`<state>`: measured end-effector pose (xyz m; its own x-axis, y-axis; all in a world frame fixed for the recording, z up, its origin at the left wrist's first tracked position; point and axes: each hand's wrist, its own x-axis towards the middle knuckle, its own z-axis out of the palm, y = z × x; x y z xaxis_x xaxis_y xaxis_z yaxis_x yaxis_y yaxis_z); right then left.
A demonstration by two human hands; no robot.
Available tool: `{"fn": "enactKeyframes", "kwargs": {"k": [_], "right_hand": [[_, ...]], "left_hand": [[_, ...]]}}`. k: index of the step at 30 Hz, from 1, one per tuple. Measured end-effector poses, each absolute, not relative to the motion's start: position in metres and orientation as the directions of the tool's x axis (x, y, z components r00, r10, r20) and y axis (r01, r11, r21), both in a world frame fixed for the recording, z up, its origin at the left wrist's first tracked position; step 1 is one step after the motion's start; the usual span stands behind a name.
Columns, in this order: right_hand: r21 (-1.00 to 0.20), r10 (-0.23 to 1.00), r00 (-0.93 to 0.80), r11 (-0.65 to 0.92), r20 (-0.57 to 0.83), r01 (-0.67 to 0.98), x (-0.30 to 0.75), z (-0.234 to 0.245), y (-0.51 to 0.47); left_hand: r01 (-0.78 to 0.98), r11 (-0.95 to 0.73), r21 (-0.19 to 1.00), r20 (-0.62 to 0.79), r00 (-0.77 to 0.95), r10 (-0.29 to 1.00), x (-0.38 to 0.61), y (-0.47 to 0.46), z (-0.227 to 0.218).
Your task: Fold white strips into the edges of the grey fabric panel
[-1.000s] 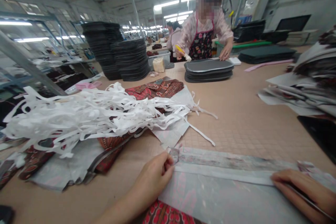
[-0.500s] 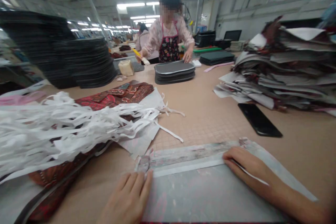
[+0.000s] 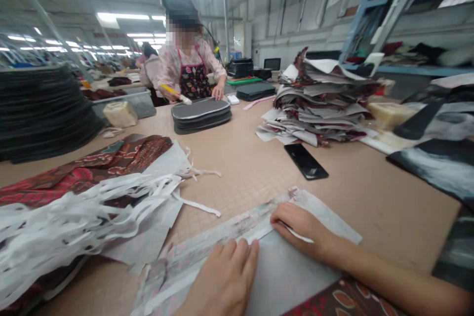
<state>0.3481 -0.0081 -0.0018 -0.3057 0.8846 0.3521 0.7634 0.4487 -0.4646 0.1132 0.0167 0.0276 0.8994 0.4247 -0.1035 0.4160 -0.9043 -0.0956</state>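
A sheet of patterned fabric [image 3: 281,271] lies with its pale grey underside up before me, its far edge folded over. Along that fold runs a narrow white strip [image 3: 177,284]. My left hand [image 3: 225,276] lies palm down on the strip and the fold, fingers stretched out. Farther right, my right hand [image 3: 301,229] is closed on the white strip at the fold, and a loose end of it sticks out below the fingers. At the near edge the printed brown and red face of the cloth [image 3: 340,301] shows.
A tangle of white strips [image 3: 92,222] lies over red-brown fabric at left. A black phone [image 3: 305,161] rests beyond my right hand, before a tall fabric pile [image 3: 322,103]. Across the table a co-worker [image 3: 194,64] brushes a stack of grey panels [image 3: 202,116]. Black panels [image 3: 40,113] are piled at left.
My view has swung to the right. My left hand has slid along the strip toward the right hand, which keeps its hold. The co-worker's brush has come onto the grey panel.
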Motion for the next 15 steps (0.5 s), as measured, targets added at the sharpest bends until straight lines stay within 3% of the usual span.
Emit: {"fn": "enactKeyframes", "kwargs": {"k": [6,10,15], "right_hand": [[-0.437,0.904,-0.271,0.401,0.331,0.805,0.348,-0.001,-0.009],[-0.556,0.954,-0.078,0.233,0.288,0.798,0.369,-0.002,-0.008],[-0.746,0.972,0.171,0.008,0.163,0.666,0.405,-0.007,-0.01]], "left_hand": [[0.48,-0.877,-0.011,-0.065,0.875,0.479,0.145,0.019,0.012],[0.465,-0.885,-0.004,0.032,0.885,0.465,0.138,0.023,0.001],[0.421,-0.904,-0.078,0.12,0.904,0.41,0.133,0.03,-0.014]]}}
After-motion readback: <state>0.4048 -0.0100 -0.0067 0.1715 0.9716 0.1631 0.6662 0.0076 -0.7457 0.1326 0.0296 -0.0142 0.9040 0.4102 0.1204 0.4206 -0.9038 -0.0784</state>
